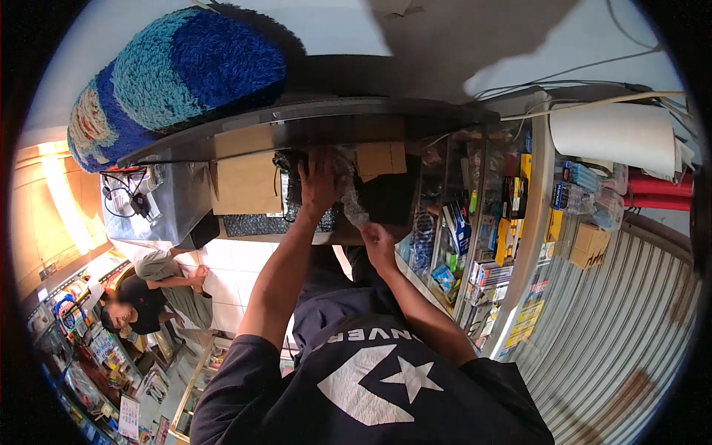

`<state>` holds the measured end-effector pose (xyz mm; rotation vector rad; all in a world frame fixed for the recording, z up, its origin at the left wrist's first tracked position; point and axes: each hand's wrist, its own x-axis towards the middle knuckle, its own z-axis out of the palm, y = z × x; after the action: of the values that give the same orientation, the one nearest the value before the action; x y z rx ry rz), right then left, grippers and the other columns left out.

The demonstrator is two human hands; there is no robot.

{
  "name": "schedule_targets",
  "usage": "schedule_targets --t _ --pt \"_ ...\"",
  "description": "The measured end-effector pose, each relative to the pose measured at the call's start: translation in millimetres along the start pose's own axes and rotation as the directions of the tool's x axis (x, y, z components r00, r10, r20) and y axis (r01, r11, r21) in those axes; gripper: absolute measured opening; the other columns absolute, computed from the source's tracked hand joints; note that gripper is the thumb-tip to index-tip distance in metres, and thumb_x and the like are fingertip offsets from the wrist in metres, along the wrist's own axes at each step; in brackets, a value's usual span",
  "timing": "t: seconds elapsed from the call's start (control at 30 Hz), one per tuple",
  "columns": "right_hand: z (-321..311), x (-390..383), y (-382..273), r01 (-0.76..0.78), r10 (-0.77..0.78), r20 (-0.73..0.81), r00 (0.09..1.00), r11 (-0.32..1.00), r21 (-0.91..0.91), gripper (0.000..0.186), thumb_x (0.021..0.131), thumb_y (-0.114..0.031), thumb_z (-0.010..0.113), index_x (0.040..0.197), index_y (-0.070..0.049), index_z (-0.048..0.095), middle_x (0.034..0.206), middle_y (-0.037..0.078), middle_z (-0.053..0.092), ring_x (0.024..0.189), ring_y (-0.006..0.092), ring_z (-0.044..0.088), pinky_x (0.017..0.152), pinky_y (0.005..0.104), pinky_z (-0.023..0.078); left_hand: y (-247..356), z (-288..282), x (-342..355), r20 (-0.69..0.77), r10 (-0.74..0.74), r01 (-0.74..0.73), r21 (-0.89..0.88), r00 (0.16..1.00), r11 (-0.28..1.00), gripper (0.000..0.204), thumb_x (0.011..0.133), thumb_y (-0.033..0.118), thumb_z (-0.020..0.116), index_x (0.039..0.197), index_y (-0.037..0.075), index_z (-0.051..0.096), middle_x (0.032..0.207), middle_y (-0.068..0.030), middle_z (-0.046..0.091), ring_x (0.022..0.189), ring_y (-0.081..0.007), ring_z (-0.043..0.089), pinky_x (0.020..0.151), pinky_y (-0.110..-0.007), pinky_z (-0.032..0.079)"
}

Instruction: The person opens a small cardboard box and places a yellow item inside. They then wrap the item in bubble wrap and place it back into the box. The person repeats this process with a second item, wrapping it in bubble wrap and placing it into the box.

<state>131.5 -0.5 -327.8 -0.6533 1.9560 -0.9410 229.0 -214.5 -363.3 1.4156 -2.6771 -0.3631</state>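
Worktable: pale near edge (285,239) by the person's waist, set under a dark shelf (445,111) in a crowded shop-like room.
Right hand: nearest me along the work, this hand (378,245) has thumb and fingers pinched on the lower end of the clear plastic.
Clear plastic: a crinkled strip (354,206) on the table side, running slantwise from that pinch up to beside the other hand.
Left hand: palm down, this hand (319,182) spreads its fingers over the dark bundle; whether the tips grip anything, I can't tell.
Dark bundle: shiny and partly covered (291,189), between a flat brown cardboard (245,178) and the plastic.
Progress: midway, I'd judge; the plastic is out and in hand, but its length hangs loose, with no fastening I can make out.
Small carton: brown (380,159), just beyond the strip.
Shelf top: a shaggy blue roll (185,67).
Farther off: a seated person (141,300) at left, a ribbed shutter (630,319) at right.
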Motion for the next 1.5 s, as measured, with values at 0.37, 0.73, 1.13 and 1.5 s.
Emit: schedule_targets --t 0.37,0.73,1.13,1.5 --pt "-20.3 23.1 -18.8 -0.134 0.174 -0.079 0.982 0.92 0.368 0.027 0.094 -0.003 0.072 0.119 -0.005 0.062 0.102 0.007 0.075 0.092 0.012 0.07 0.079 0.026 0.055 54.4 -87.9 -61.2 0.299 -0.231 0.373 -0.631 0.926 0.68 0.055 0.1 0.046 0.066 0.125 -0.002 0.058 0.117 -0.0238 0.069 0.116 -0.0384 0.064 0.098 -0.048 0.047" --pt "-22.6 -4.4 -38.6 -0.035 0.02 0.189 0.982 0.996 0.077 0.026 0.091 -0.006 0.074 0.117 -0.003 0.067 0.108 0.006 0.073 0.1 0.0132 0.069 0.086 0.0299 0.054 74.9 -53.4 -93.2 0.218 -0.4 0.356 -0.88 0.89 0.314 0.034 0.1 0.029 0.072 0.097 -0.002 0.059 0.079 -0.0154 0.067 0.071 -0.0142 0.062 0.063 -0.035 0.049" --pt "-24.3 20.8 -47.3 -0.261 0.163 0.228 0.96 0.817 0.514 0.051 0.099 -0.024 0.075 0.141 -0.007 0.052 0.113 0.007 0.069 0.104 0.0169 0.066 0.092 0.0305 0.051 43.0 -66.6 -73.6 0.237 -0.254 0.296 -0.928 0.938 0.225 0.039 0.094 0.027 0.08 0.113 -0.002 0.063 0.098 -0.014 0.072 0.087 -0.0197 0.067 0.08 -0.036 0.054" --pt "-27.3 50.2 -61.7 -0.056 0.01 0.095 0.995 0.866 0.496 0.04 0.097 -0.014 0.075 0.134 -0.007 0.062 0.111 0.003 0.068 0.101 0.0139 0.065 0.093 0.0315 0.053 31.6 -63.4 -41.7 0.304 -0.236 0.349 -0.919 0.923 0.184 0.053 0.089 0.02 0.085 0.126 -0.004 0.055 0.111 -0.0112 0.067 0.102 -0.02 0.067 0.09 -0.033 0.053"
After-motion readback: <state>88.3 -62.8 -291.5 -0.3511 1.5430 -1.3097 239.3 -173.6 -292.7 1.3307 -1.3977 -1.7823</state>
